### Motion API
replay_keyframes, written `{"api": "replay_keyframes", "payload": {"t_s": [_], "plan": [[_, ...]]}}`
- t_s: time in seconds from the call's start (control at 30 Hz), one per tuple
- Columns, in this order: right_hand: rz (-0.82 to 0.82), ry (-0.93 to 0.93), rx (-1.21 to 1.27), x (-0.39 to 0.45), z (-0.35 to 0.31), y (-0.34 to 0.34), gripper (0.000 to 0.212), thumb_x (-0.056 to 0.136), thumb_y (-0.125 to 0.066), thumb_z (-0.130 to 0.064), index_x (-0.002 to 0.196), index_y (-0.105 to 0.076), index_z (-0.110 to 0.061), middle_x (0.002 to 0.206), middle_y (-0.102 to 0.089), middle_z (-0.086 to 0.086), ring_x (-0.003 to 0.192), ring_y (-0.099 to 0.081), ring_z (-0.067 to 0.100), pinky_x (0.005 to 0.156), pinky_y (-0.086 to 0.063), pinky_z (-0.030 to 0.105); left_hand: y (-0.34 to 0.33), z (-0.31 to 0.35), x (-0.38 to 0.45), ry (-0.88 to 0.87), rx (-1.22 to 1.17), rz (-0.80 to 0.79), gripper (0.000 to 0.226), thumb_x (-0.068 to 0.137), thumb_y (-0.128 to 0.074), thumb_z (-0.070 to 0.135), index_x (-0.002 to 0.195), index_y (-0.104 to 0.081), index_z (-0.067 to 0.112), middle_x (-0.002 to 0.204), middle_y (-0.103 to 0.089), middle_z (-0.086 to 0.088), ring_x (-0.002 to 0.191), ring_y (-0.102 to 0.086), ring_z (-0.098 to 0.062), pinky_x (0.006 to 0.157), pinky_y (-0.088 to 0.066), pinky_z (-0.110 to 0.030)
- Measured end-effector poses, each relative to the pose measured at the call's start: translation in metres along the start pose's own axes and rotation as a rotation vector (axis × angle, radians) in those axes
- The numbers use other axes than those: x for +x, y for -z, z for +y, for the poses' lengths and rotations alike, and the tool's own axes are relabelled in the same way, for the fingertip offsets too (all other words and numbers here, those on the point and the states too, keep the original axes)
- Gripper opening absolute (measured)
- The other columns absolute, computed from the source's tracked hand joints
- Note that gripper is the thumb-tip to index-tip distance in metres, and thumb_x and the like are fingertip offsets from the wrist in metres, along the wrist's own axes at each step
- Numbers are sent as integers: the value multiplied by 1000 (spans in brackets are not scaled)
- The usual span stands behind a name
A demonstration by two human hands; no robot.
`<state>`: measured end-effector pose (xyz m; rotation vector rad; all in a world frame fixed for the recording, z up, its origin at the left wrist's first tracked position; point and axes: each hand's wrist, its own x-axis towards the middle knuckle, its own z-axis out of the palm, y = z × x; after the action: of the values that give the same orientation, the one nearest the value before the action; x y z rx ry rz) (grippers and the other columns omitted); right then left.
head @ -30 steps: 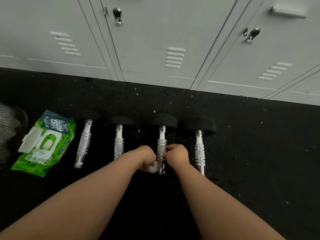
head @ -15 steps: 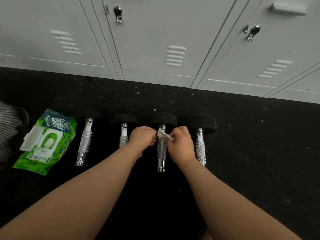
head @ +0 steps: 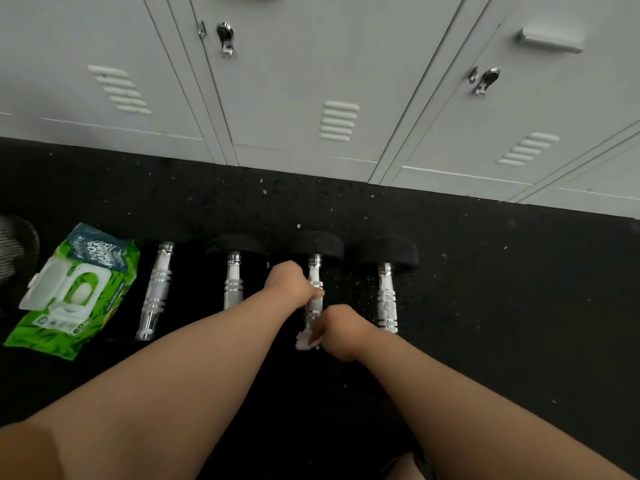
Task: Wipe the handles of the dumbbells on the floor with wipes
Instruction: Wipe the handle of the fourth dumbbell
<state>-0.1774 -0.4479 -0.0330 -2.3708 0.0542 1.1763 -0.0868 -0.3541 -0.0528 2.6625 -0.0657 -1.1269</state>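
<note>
Several black-headed dumbbells with chrome handles lie side by side on the dark floor. My left hand (head: 289,284) grips the upper part of the third dumbbell's handle (head: 314,306). My right hand (head: 337,329) holds a white wipe (head: 304,341) against the near end of that same handle. The far-left handle (head: 154,292), the second handle (head: 232,285) and the far-right handle (head: 387,299) lie untouched. Their near heads are lost in the dark floor.
A green pack of wipes (head: 72,292) with its white lid flipped open lies on the floor at the left. Grey lockers (head: 311,81) line the back. A dark mesh object (head: 14,251) sits at the far left edge.
My right hand has slid the wipe down the third handle from its far end to its near end. My left hand stays on the upper part of the handle.
</note>
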Motion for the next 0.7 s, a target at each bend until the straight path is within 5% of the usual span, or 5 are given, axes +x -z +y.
{"api": "replay_keyframes", "payload": {"t_s": [0.13, 0.27, 0.4, 0.53, 0.7], "plan": [[-7, -92, 87, -31, 12, 44, 24, 81, -61, -9, 103, -70, -7, 80, -65, 1, 82, -60, 19, 71, -50, 26, -1, -5, -12, -29, -21, 32, 41, 79, -67, 51, 79, -61, 10, 65, -53, 0, 66, -54, -17, 56, -39, -26], [389, -265, 376, -65, 61, 76, 16, 79, -69, -24, 86, -69, -9, 67, -56, -2, 66, -53, 14, 52, -39, 21, -5, 8, -39, -179, -186, 276, 41, 81, -69, 39, 111, -62, 11, 107, -60, -6, 102, -57, -24, 84, -51, -36], [629, -414, 553, -73, 94, 63, 12, 83, -62, -20, 86, -66, -9, 74, -62, 4, 65, -57, 18, 55, -46, 27, -32, 49, -74, -248, -341, 33, 29, 84, -67, 39, 106, -68, 20, 104, -66, 2, 96, -60, -14, 89, -49, -28], [709, -407, 457, -61, 95, 45, 32, 83, -47, -7, 103, -69, -17, 97, -68, 6, 87, -65, 25, 67, -52, 30, -58, 79, -79, -173, -247, -46, 41, 81, -68, 44, 53, -47, 22, 58, -49, 6, 52, -45, -7, 50, -36, -21], [629, -135, 33, -38, 90, 20, 28, 85, -51, -13, 110, -63, -11, 118, -57, 6, 113, -51, 27, 90, -48, 37, -68, 89, -69, -126, -186, 18, 20, 82, -60, 28, 67, -60, 15, 75, -65, -3, 68, -57, -18, 58, -37, -23]]}}
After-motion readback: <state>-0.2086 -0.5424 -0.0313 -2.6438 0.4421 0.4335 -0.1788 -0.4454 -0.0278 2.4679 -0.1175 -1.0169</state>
